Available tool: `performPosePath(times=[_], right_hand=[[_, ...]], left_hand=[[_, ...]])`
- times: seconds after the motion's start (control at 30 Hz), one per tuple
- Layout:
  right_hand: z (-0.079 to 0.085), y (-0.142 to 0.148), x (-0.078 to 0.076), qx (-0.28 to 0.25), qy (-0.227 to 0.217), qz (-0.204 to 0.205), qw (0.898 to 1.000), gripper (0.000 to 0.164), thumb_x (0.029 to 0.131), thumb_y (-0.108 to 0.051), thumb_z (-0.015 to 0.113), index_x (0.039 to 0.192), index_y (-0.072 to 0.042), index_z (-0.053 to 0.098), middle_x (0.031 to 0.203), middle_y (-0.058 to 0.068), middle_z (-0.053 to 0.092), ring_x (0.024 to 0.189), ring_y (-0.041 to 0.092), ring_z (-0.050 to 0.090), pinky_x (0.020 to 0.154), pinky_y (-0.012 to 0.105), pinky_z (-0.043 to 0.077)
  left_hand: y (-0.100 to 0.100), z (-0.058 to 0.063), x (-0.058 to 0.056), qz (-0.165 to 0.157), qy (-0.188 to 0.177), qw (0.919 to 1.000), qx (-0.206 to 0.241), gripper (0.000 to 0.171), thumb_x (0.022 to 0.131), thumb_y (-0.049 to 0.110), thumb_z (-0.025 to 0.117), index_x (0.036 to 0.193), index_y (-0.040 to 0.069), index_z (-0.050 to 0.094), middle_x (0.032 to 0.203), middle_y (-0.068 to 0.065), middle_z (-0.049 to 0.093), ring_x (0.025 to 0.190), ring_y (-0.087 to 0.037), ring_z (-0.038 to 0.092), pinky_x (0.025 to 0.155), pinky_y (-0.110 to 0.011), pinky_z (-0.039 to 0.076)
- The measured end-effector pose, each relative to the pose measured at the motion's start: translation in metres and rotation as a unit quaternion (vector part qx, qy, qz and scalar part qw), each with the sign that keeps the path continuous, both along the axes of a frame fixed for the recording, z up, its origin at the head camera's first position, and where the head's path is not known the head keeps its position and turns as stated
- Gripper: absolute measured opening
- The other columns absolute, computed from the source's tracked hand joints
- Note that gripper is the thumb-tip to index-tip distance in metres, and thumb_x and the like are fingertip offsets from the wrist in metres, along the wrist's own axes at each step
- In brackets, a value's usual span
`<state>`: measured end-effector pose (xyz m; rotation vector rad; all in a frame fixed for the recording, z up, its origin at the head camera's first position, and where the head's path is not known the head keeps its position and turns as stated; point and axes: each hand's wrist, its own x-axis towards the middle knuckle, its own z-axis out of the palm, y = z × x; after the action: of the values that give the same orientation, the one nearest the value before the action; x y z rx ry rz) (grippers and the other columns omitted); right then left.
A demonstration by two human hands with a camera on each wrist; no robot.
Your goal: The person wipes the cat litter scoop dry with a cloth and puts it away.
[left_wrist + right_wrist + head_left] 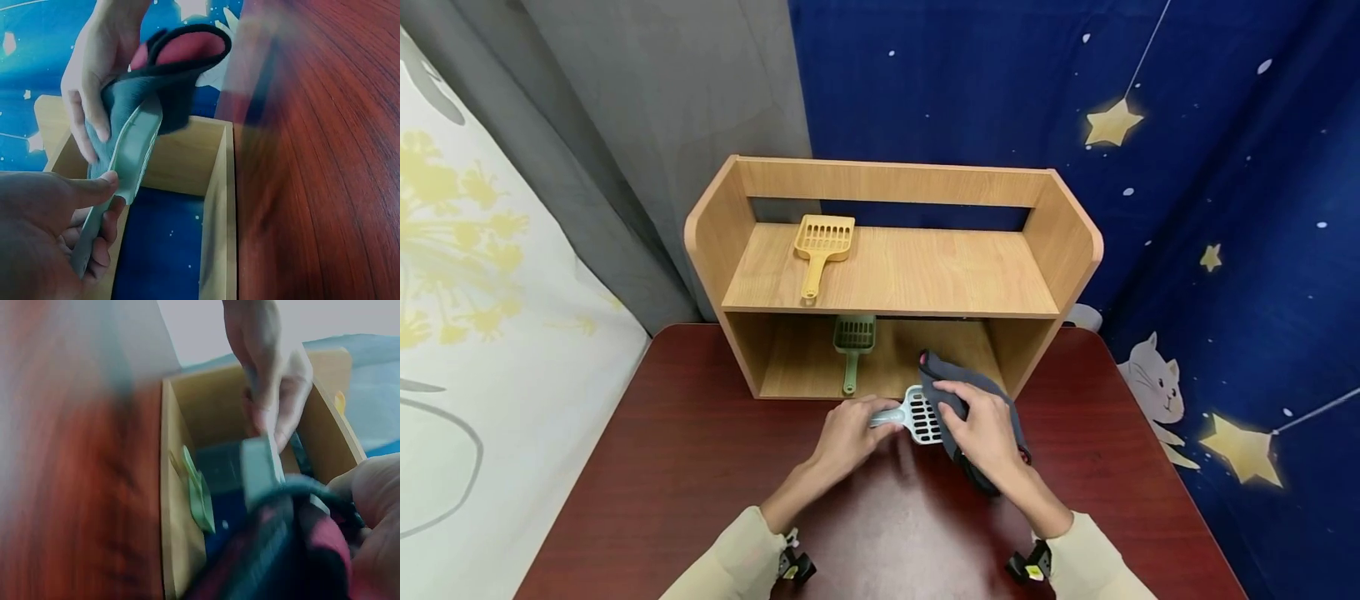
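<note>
A pale grey-blue slotted scoop [921,415] is held just above the dark red table [700,467], in front of the wooden shelf unit [891,275]. My left hand [880,414] grips its handle; the left wrist view shows thumb and fingers wrapped round the scoop [128,162]. My right hand [958,404] holds a dark grey cloth [977,396] with a red inner side [187,47] against the scoop's head. In the right wrist view the cloth [294,550] fills the foreground, with the left hand [269,381] behind it.
A yellow scoop [822,248] lies on the shelf's upper board at the left. A green scoop [853,343] lies in the lower compartment, handle toward me. Grey and star-printed blue curtains hang behind the shelf. The table edges run left and right.
</note>
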<state>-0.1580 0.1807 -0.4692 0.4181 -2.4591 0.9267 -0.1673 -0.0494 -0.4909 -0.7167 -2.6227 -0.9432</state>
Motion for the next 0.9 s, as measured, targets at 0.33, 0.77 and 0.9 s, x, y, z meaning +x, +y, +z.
performPosePath(times=[0.33,0.77,0.9], right_hand=[[0.007,-0.033,0.000,-0.092,-0.081,0.033,0.992,0.034,0.090,-0.006,0.082,0.121,-0.019,0.081,0.048,-0.009,0.048,0.043,-0.004,0.020,0.044,0.022,0.026],[0.007,0.009,-0.011,-0.043,-0.013,-0.017,0.999,0.033,0.085,-0.002,0.085,0.116,-0.013,0.082,0.102,0.010,0.081,0.062,0.009,0.056,0.059,0.031,0.048],[0.011,0.019,-0.012,-0.069,-0.028,-0.021,0.997,0.032,0.087,-0.002,0.084,0.117,-0.014,0.082,0.104,0.010,0.081,0.053,0.001,0.033,0.050,0.021,0.034]], left_hand=[[0.003,0.003,-0.001,0.025,-0.011,0.9996,0.005,0.029,0.086,0.020,0.089,0.111,0.010,0.081,0.099,-0.002,0.077,0.080,-0.020,0.072,0.064,-0.037,0.054],[0.000,0.005,-0.002,0.014,-0.014,0.9996,0.019,0.029,0.085,0.018,0.088,0.112,0.011,0.081,0.105,-0.006,0.079,0.086,-0.024,0.075,0.068,-0.047,0.056],[-0.002,0.004,-0.002,0.010,-0.016,0.9996,0.020,0.028,0.085,0.017,0.089,0.110,0.010,0.081,0.105,-0.007,0.079,0.086,-0.024,0.075,0.068,-0.047,0.056]])
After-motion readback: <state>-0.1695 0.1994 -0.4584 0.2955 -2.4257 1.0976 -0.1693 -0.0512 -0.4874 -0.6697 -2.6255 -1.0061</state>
